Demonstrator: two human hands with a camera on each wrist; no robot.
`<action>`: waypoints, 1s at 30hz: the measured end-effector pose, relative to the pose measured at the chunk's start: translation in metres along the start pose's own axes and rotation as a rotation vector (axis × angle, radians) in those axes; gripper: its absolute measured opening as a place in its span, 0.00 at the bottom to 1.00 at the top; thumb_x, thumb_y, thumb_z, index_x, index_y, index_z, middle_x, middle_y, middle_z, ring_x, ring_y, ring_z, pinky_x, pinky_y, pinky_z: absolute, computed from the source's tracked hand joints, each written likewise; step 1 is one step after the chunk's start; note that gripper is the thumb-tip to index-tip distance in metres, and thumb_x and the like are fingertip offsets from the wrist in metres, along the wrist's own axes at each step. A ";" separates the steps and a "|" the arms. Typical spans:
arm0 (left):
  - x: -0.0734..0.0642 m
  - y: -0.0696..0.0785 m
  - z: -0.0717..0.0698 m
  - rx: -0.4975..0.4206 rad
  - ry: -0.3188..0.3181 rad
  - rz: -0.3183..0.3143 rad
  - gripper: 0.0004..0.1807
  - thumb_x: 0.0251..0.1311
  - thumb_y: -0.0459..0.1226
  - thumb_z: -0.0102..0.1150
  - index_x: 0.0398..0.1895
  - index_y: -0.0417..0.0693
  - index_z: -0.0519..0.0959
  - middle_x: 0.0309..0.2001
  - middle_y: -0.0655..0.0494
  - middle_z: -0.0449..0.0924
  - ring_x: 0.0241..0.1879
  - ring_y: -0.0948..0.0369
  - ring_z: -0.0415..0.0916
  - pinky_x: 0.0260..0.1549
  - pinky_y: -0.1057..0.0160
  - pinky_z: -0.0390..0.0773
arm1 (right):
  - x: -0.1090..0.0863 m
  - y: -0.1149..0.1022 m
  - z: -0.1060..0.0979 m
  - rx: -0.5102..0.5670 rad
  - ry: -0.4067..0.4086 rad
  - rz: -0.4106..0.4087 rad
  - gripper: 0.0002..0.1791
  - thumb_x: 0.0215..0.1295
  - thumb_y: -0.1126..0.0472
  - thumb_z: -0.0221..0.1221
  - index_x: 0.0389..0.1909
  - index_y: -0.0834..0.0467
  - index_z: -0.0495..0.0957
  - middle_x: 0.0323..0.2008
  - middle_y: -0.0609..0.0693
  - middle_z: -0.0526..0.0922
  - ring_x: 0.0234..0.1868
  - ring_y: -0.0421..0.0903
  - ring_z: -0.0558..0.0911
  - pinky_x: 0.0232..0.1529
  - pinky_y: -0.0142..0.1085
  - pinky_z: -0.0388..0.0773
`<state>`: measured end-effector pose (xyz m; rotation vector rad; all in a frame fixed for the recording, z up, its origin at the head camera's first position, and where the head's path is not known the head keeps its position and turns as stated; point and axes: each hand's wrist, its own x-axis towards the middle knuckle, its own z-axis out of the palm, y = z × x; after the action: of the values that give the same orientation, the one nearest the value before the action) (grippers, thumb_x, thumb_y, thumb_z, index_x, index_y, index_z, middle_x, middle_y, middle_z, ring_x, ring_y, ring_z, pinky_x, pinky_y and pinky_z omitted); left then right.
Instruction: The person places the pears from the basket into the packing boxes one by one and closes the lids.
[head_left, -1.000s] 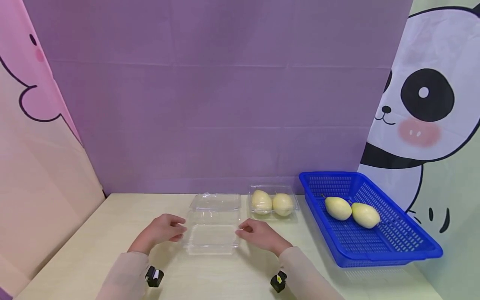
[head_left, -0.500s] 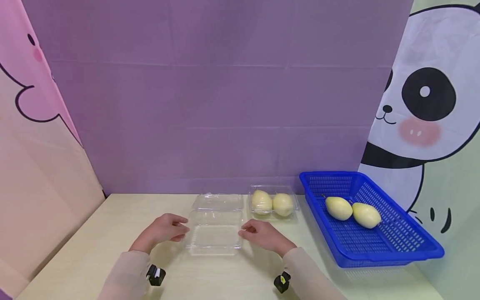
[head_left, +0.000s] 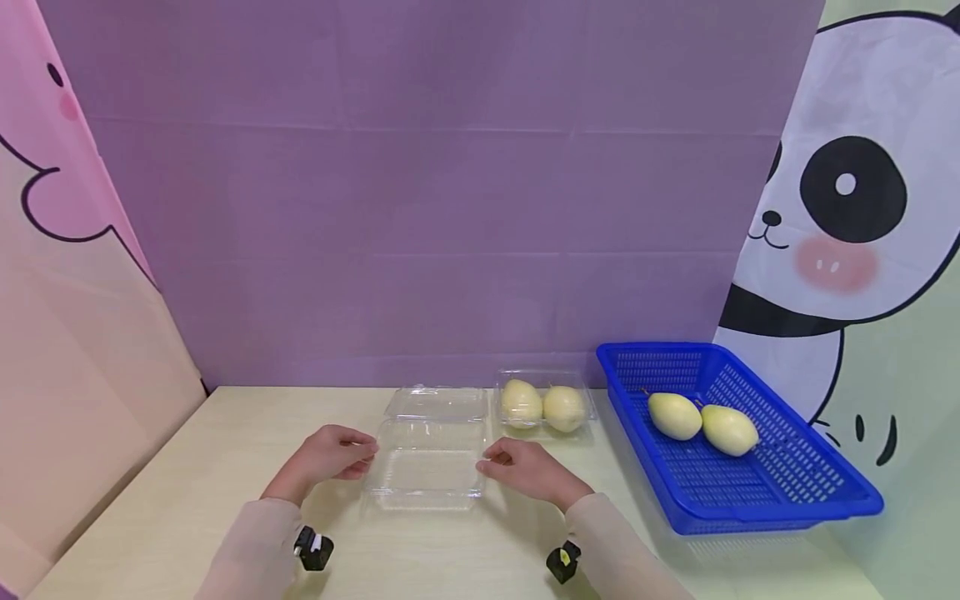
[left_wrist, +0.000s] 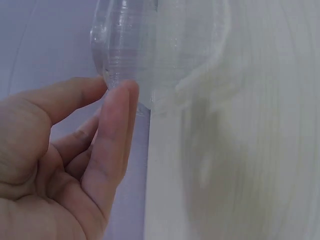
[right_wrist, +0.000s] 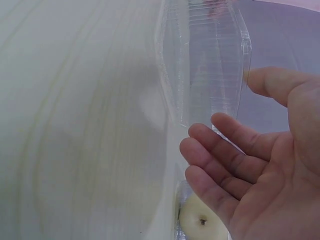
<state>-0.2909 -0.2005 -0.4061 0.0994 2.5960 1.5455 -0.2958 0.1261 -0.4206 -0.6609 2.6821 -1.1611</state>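
An open clear plastic clamshell box (head_left: 429,458) lies on the table, its lid (head_left: 437,403) folded back toward the purple backdrop. At its left side my left hand (head_left: 333,454) pinches the rim between thumb and forefinger; the left wrist view shows the fingertips at the box's edge (left_wrist: 127,55). My right hand (head_left: 525,471) holds the opposite side, thumb on the rim and forefinger at the wall, the other fingers loosely bent in the right wrist view. No fruit shows inside this box.
Behind my right hand stands a closed clear box (head_left: 583,400) with two pale yellow pears (head_left: 564,408). On the right, a blue plastic basket (head_left: 675,492) holds two more pears (head_left: 729,430). The purple backdrop (head_left: 450,208) rises along the table's back edge.
Both hands and the open box have shifted slightly to the right since a second ago. Over the last half second they have stayed nearly still.
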 end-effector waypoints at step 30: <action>-0.001 -0.007 0.002 -0.265 -0.043 -0.051 0.22 0.69 0.30 0.58 0.59 0.21 0.71 0.41 0.46 0.82 0.35 0.61 0.79 0.36 0.67 0.84 | -0.004 -0.003 -0.003 -0.026 0.013 -0.005 0.19 0.71 0.45 0.58 0.49 0.56 0.81 0.42 0.46 0.83 0.47 0.47 0.80 0.49 0.46 0.78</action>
<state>-0.2899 -0.2019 -0.4132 0.0408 2.3175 1.8295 -0.2923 0.1273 -0.4164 -0.6660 2.7128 -1.1374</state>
